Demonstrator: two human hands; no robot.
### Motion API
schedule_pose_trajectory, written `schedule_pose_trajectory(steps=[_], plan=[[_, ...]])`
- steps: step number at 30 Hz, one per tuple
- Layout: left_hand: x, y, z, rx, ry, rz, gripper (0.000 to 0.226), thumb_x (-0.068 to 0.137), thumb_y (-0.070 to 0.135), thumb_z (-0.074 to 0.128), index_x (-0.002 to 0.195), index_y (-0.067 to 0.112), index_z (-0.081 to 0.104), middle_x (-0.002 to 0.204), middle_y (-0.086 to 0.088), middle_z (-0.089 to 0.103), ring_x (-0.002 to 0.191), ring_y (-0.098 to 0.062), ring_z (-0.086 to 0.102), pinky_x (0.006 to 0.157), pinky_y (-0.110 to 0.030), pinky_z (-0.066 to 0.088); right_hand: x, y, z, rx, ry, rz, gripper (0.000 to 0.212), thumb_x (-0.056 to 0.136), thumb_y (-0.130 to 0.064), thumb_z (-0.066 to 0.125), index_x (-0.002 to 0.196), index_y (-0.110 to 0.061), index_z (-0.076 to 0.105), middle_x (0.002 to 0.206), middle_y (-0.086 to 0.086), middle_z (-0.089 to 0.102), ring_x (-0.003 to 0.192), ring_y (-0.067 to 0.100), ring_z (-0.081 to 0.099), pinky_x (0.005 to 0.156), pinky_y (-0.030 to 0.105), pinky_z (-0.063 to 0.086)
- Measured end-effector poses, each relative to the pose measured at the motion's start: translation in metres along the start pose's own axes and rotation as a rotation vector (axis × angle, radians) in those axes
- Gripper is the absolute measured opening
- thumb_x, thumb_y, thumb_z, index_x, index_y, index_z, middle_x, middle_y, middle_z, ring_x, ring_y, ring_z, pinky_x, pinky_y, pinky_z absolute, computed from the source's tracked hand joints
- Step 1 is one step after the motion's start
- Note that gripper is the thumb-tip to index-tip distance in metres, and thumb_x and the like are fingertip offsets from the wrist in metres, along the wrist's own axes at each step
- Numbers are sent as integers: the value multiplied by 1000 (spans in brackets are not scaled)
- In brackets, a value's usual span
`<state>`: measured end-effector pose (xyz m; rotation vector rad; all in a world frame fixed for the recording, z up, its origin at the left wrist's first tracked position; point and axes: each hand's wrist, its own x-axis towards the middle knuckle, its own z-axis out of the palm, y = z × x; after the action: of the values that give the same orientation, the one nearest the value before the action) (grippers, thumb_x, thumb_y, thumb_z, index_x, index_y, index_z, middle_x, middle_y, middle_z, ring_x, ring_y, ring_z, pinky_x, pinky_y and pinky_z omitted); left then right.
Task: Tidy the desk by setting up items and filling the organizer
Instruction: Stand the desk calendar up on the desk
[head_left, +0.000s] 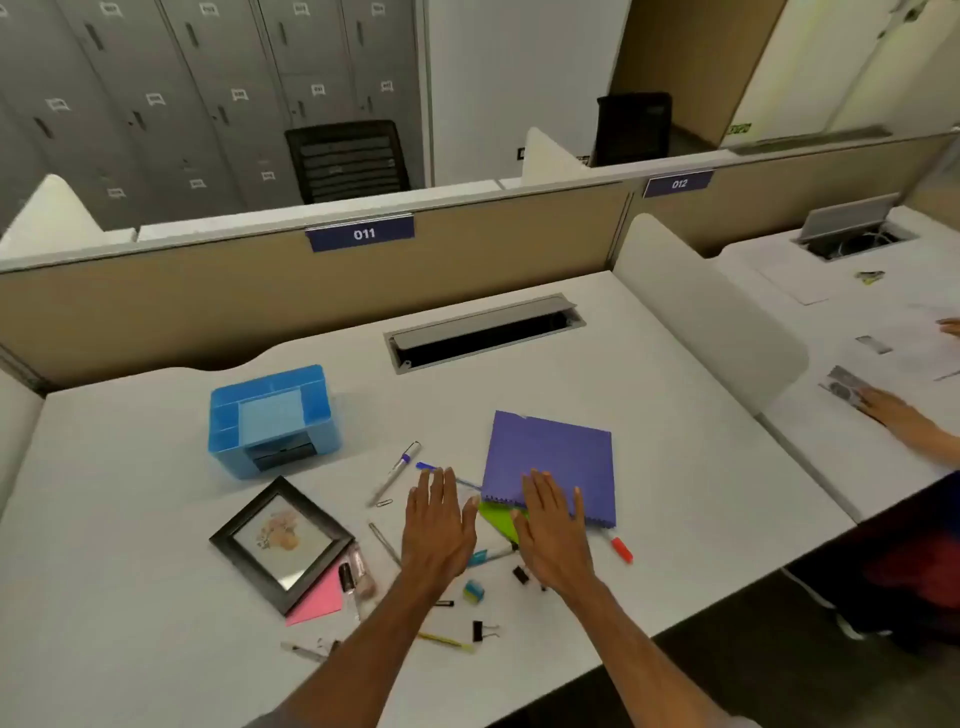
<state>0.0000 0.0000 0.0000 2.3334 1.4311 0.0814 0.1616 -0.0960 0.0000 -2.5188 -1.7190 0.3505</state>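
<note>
Both hands are flat with straight fingers, holding nothing: left hand (438, 525) over pens, right hand (553, 530) on the notebook (553, 457).

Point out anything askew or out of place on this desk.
The picture frame lies flat and crooked; pens and binder clips lie scattered loose, outside the blue organizer.

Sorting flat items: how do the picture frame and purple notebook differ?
The picture frame is black around a flower print; the purple notebook is plain, spiral-edged. The frame lies untouched, left of the left hand; the right hand overlaps the notebook. Both lie flat.
</note>
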Motion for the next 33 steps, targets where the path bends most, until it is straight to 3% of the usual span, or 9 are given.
schedule_pose_trajectory(steps=[5,10,16,20,24,29,33], plan=[[37,24,15,-4,-90,46,67,112,49,21,166,10,14,175,-3,13,163,-20,-3,132,-37,0,16,63,-1,83,44,94,61,110,-42,34,164,-22,17,172,-1,12,160,18,5,128,47,-2],[61,33,38,-32,-132,64,67,112,49,23,167,12,12,175,-1,11,163,-19,-3,131,-37,0,33,110,2,92,41,176,70,106,-53,32,165,-22,10,173,0,5,160,16,4,129,47,1],[68,45,57,-163,-190,0,73,111,51,27,167,12,2,176,-2,4,163,-17,2,131,-33,5,43,126,4,246,-66,317,83,104,-62,31,165,-18,-4,173,11,-1,160,26,0,130,42,4],[67,52,59,-227,-228,-17,77,109,55,28,167,15,-3,176,-2,-1,162,-18,2,130,-32,7,43,121,5,406,-123,409,82,104,-61,35,165,-20,-2,172,13,5,159,29,12,127,44,22],[67,56,53,-292,-269,-13,76,108,58,33,167,27,-3,176,-2,-4,161,-24,12,128,-41,23,47,117,-2,539,-89,433,75,105,-50,45,165,-22,8,171,10,13,155,31,21,117,46,37],[69,54,40,-444,-237,-16,68,108,54,39,167,30,15,173,-3,18,158,-25,26,126,-45,30,49,114,-15,599,-46,475,69,105,-40,52,163,-20,20,161,8,39,145,31,41,112,44,44],[79,53,17,-617,-120,-64,60,107,50,48,160,24,37,163,1,43,149,-19,42,118,-34,36,61,120,-42,703,79,515,55,103,-36,57,152,-18,40,133,12,65,109,29,65,89,36,55]])
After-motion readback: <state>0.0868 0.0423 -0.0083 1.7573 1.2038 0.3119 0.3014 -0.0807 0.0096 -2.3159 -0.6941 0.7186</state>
